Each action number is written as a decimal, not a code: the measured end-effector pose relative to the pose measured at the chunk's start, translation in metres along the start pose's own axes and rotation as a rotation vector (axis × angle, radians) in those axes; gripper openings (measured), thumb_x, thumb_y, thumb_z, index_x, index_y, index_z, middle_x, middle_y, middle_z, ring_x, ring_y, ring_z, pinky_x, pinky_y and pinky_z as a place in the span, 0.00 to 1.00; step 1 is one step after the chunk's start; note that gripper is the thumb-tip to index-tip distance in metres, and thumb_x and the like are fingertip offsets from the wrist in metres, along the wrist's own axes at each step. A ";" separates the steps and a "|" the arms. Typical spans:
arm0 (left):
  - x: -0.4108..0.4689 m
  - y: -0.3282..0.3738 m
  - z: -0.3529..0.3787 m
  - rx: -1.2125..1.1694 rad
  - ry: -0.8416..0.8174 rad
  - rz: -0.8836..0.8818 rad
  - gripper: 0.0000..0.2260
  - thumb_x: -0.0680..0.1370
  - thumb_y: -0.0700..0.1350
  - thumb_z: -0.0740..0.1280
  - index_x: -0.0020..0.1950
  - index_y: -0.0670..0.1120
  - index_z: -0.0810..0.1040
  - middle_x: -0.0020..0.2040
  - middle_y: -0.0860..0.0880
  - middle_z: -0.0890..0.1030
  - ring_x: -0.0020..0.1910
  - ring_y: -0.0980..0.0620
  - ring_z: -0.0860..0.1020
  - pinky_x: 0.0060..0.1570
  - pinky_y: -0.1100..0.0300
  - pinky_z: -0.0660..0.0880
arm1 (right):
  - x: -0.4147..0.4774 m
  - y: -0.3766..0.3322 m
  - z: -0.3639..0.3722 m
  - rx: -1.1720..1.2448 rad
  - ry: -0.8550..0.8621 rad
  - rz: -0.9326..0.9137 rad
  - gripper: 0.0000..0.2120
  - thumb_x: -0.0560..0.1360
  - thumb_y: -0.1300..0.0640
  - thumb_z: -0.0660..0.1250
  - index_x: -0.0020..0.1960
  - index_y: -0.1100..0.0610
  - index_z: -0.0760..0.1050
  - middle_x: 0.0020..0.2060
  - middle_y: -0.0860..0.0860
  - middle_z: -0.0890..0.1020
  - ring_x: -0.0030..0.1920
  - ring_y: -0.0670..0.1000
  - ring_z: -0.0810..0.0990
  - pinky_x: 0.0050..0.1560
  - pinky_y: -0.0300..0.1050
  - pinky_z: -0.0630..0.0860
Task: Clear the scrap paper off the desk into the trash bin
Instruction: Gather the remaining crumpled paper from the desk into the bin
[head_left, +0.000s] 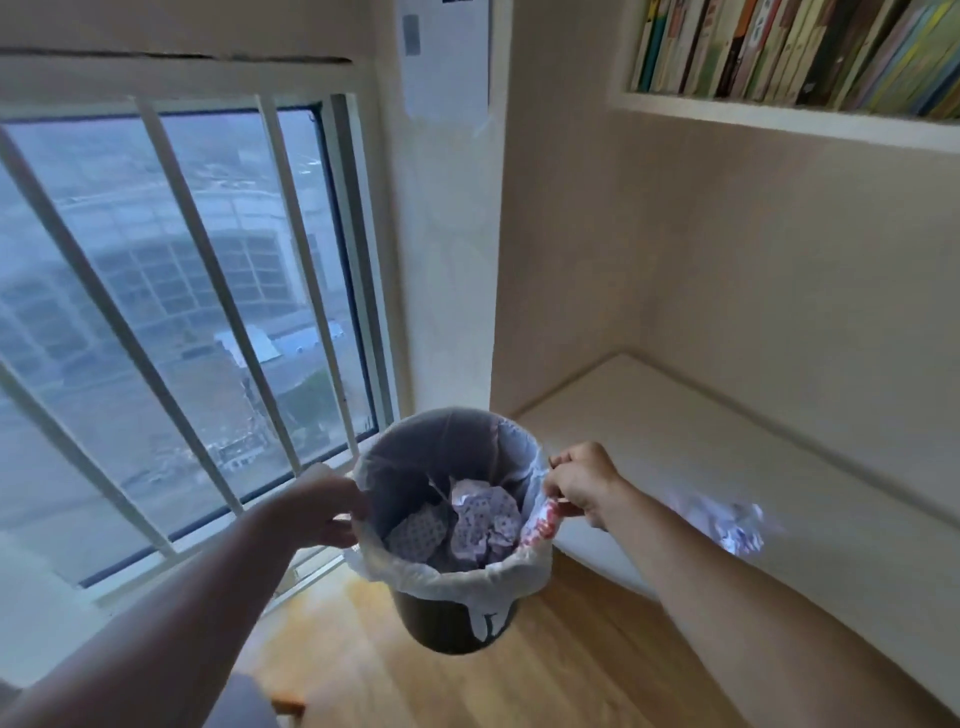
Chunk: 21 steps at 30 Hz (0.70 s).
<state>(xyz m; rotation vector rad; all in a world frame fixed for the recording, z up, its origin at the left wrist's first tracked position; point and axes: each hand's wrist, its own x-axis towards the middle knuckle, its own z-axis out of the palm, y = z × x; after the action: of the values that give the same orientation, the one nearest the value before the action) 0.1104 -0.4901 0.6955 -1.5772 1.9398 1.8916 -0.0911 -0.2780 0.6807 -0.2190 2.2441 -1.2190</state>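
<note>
Both hands hold the trash bin (452, 618) up off the floor beside the desk (675, 441).

The bin stands nearly upright, its long axis running top to bottom with the mouth tipped slightly toward the camera. The left hand (324, 506) is closed on the left rim, and the right hand (584, 483) pinches the white liner (467, 574) at the right rim, along with a red-and-white scrap. Inside lie crumpled balls of printed scrap paper (480, 519) — they sit low in the bin, between the two hands. One more crumpled piece (727, 522), blurred, lies on the desk to the right of the right forearm — well apart from the bin.
</note>
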 end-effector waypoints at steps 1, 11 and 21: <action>0.003 -0.010 0.000 -0.012 0.001 -0.017 0.09 0.67 0.24 0.65 0.43 0.33 0.74 0.41 0.38 0.75 0.35 0.40 0.79 0.26 0.53 0.79 | 0.001 0.006 0.006 -0.011 -0.006 0.004 0.08 0.59 0.71 0.67 0.35 0.60 0.77 0.37 0.60 0.82 0.38 0.59 0.84 0.39 0.60 0.84; 0.038 -0.104 0.056 0.146 0.110 -0.162 0.07 0.69 0.27 0.63 0.46 0.28 0.74 0.36 0.33 0.78 0.28 0.36 0.80 0.26 0.47 0.79 | 0.027 0.098 0.035 -0.114 -0.050 0.074 0.05 0.65 0.66 0.66 0.37 0.60 0.80 0.35 0.52 0.82 0.40 0.54 0.83 0.39 0.47 0.80; 0.069 -0.178 0.108 0.059 0.250 -0.322 0.06 0.64 0.25 0.61 0.38 0.32 0.73 0.36 0.36 0.75 0.33 0.37 0.79 0.34 0.34 0.79 | 0.069 0.185 0.053 -0.190 -0.260 0.126 0.10 0.70 0.64 0.69 0.40 0.49 0.74 0.44 0.54 0.83 0.45 0.53 0.83 0.50 0.55 0.83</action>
<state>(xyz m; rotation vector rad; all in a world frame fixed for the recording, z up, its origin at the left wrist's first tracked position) 0.1231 -0.4100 0.4916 -2.0437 1.6670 1.5636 -0.0957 -0.2376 0.4799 -0.2876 2.1099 -0.8587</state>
